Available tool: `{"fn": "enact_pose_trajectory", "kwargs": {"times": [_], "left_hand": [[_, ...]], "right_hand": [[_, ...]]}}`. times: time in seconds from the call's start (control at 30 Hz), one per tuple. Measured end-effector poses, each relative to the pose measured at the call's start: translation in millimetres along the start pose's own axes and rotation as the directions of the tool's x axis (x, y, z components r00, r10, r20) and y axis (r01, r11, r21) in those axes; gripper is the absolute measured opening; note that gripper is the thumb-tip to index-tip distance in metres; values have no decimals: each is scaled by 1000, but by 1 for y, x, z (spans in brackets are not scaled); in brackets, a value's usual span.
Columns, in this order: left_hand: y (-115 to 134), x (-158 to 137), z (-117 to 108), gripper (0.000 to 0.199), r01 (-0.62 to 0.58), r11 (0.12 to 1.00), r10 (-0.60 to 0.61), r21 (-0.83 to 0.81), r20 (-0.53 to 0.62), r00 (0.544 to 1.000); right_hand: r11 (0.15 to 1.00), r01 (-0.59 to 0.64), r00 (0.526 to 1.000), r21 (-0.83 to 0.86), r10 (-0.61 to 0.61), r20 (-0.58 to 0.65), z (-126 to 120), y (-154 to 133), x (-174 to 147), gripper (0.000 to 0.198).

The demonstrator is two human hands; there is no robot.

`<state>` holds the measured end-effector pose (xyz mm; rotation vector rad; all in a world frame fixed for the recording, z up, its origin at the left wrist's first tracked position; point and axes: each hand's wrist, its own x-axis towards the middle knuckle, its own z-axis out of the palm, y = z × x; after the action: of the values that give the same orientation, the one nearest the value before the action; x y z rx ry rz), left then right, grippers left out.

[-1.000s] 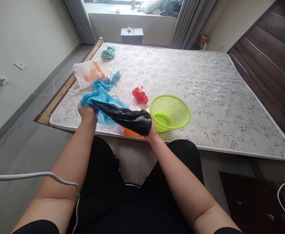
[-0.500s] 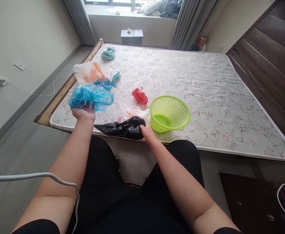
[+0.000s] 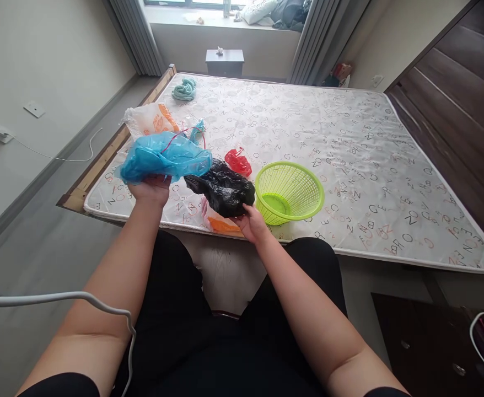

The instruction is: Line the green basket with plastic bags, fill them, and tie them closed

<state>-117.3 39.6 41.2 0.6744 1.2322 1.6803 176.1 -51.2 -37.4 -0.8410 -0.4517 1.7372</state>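
My left hand (image 3: 151, 190) supports a crumpled blue plastic bag (image 3: 159, 157) from below, its fingers mostly hidden under the film. A thin red strand loops over that bag's right part. In my right hand (image 3: 252, 220) is the near right end of a black plastic bag (image 3: 225, 190), held above the mattress edge. The black bag's far left end comes close to the blue bag's right tip. Beneath the black bag lies a bag with pink and orange parts (image 3: 223, 223), partly covered. Right beside my right hand stands a green plastic basket (image 3: 289, 190), upright with nothing in it.
A knotted red plastic bag (image 3: 238, 162) lies on the mattress (image 3: 370, 165) behind the black one. Farther left are a white-and-orange bag (image 3: 149, 118), a small blue bundle (image 3: 198, 131) and a teal cloth (image 3: 184, 89). A white cable (image 3: 52, 299) crosses my left arm.
My right hand has lifted the black bag up and away from me, uncovering the pink and orange bag. My left hand has shifted slightly right, and the blue bag now reaches farther right.
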Motion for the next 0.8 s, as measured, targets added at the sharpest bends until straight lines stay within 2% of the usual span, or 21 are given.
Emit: {"fn": "enact_pose_trajectory", "kwargs": {"times": [0.1, 0.23, 0.33, 0.47, 0.6, 0.7, 0.8], "left_hand": [[-7, -2, 8, 64, 57, 998, -56, -27, 51, 997], [-18, -12, 19, 52, 123, 975, -159, 184, 197, 967], [-25, -24, 25, 40, 105, 938, -214, 331, 310, 926], [-30, -33, 28, 18, 36, 848, -228, 529, 301, 926], [-33, -35, 29, 14, 38, 785, -301, 619, 327, 896], [-38, -34, 29, 15, 39, 800, -304, 598, 349, 886], [-39, -32, 28, 10, 47, 856, -233, 515, 305, 923]], "right_hand": [[996, -59, 998, -72, 59, -10, -3, 5, 3, 53], [948, -151, 988, -280, 138, -66, -4, 10, 4, 57], [936, -173, 984, -306, 151, -94, -3, 11, 3, 55], [946, -136, 984, -293, 95, -150, -5, 8, 5, 42], [944, -114, 971, -309, 41, -234, -6, 8, 7, 31], [947, -95, 965, -307, 12, -262, -6, 9, 6, 37], [954, -70, 960, -293, -15, -278, -6, 10, 6, 38]]}}
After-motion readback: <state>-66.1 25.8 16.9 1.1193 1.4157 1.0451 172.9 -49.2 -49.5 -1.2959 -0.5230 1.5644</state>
